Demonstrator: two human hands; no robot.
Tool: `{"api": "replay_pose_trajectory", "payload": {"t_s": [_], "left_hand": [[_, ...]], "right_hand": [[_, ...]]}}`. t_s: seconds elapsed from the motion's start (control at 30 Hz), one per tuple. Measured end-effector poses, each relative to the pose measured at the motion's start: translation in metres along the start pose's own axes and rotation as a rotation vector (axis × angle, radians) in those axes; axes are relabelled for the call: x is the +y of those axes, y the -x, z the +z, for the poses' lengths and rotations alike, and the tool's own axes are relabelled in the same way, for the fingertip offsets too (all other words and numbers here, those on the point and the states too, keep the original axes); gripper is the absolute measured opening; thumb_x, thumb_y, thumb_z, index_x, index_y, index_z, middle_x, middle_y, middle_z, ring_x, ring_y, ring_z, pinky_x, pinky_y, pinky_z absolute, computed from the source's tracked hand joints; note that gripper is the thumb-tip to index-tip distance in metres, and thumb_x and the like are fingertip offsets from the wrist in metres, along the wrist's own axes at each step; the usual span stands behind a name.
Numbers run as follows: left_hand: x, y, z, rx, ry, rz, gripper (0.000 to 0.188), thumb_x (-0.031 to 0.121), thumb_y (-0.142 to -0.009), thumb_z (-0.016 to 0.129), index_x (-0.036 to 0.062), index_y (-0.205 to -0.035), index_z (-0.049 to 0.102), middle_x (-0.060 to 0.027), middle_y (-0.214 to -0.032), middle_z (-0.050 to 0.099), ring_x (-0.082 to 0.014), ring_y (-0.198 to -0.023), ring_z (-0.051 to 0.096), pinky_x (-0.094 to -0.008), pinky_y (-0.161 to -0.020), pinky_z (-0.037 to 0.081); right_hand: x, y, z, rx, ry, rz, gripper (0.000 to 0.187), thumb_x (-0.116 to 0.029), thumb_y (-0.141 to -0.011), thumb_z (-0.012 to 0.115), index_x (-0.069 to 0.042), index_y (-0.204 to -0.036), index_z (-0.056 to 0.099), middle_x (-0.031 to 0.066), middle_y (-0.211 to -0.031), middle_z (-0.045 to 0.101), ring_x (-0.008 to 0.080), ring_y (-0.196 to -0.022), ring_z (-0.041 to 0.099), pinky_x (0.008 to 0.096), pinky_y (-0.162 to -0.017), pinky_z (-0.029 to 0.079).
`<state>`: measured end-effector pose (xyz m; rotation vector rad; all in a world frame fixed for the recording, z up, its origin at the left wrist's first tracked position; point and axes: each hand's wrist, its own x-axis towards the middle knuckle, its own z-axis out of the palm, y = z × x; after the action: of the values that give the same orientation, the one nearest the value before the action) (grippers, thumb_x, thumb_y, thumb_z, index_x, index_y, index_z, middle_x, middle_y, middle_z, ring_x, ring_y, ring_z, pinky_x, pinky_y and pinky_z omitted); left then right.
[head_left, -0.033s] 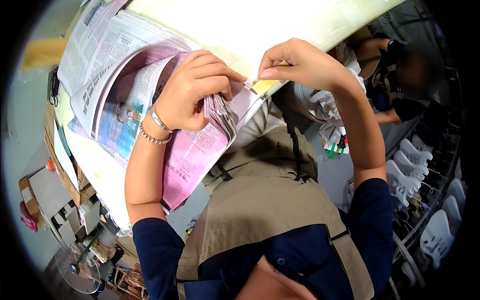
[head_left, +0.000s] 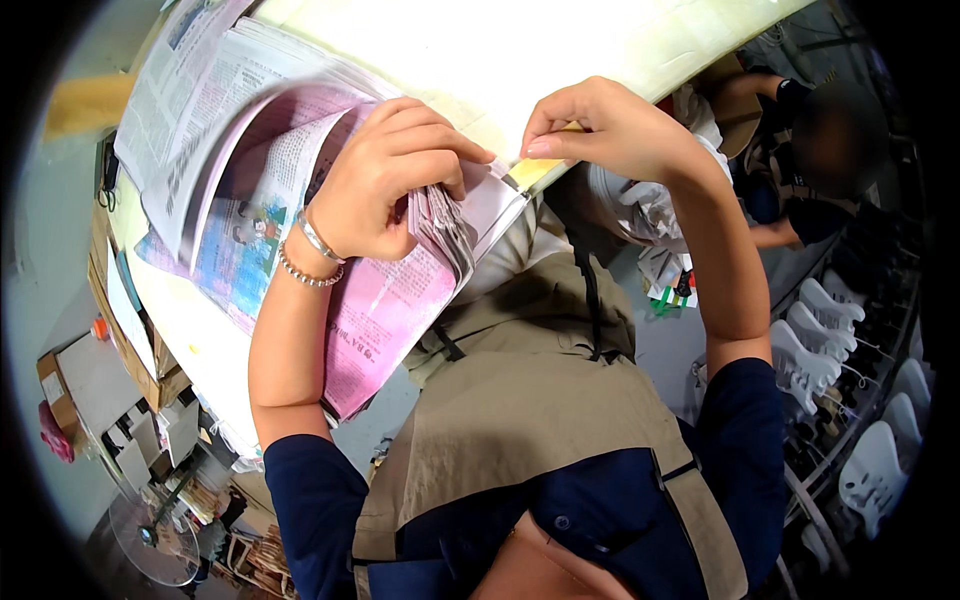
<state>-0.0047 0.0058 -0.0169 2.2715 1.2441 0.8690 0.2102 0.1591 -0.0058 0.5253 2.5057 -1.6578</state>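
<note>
Folded over into a thick wad, a stack of newspapers [head_left: 385, 310], pink and grey-white, lies along the table's near edge. My left hand [head_left: 395, 175] is closed over the wad, fingers curled round its folded layers, with the index finger stretched towards the right. Just right of it, my right hand [head_left: 590, 130] is pinched, thumb against fingers, above the papers' right corner. A small dark, narrow shape shows below its fingertips beside a yellow patch; what the pinch holds cannot be made out. Behind my left wrist, several loose sheets [head_left: 190, 180] curl up and are blurred.
The pale yellow tabletop [head_left: 480, 50] stretches away beyond my hands. Another person's arm [head_left: 765, 235] shows at the right, near white bags [head_left: 640, 205]. White hanger-like pieces [head_left: 805, 350] fill a rack at lower right. A clear-bladed fan [head_left: 150, 535] stands at lower left.
The curled newspaper sheets behind my left wrist have shifted and blurred. My right hand has moved very slightly to the right. My left hand keeps its hold on the wad.
</note>
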Motion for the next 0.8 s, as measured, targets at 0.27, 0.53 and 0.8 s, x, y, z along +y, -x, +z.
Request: {"api": "replay_pose_trajectory", "payload": {"t_s": [0.27,0.53,0.8], "left_hand": [[-0.003,0.000,0.001,0.028,0.008,0.001,0.064,0.072,-0.074,0.048,0.0086,-0.069,0.060,-0.0051,-0.092,0.069,-0.0251,-0.084,0.056,-0.0384,-0.084,0.041],[-0.014,0.003,-0.002,0.108,0.418,-0.021,0.009,0.006,-0.061,0.058,0.0038,-0.069,0.055,-0.0058,-0.073,0.057,-0.0224,-0.070,0.053,-0.0329,-0.074,0.042],[-0.038,0.012,0.005,0.291,0.831,-0.022,0.046,0.045,-0.091,0.061,0.0086,-0.064,0.051,-0.0045,-0.068,0.052,-0.0169,-0.071,0.044,-0.0290,-0.067,0.036]], "right_hand": [[-0.003,0.015,0.022,0.168,-0.057,0.013,0.019,-0.017,-0.086,0.068,0.002,-0.091,0.069,0.0130,-0.076,0.067,0.0199,-0.070,0.061,0.0312,-0.069,0.048],[-0.037,0.025,0.062,0.051,-0.224,0.169,0.016,-0.012,-0.086,0.068,0.004,-0.091,0.069,0.0122,-0.069,0.065,0.0164,-0.056,0.057,0.0282,-0.057,0.046],[-0.038,0.024,0.157,0.072,-0.262,-0.083,0.017,-0.018,-0.082,0.071,-0.002,-0.087,0.072,0.0150,-0.074,0.068,0.0286,-0.067,0.067,0.0354,-0.064,0.052]]}}
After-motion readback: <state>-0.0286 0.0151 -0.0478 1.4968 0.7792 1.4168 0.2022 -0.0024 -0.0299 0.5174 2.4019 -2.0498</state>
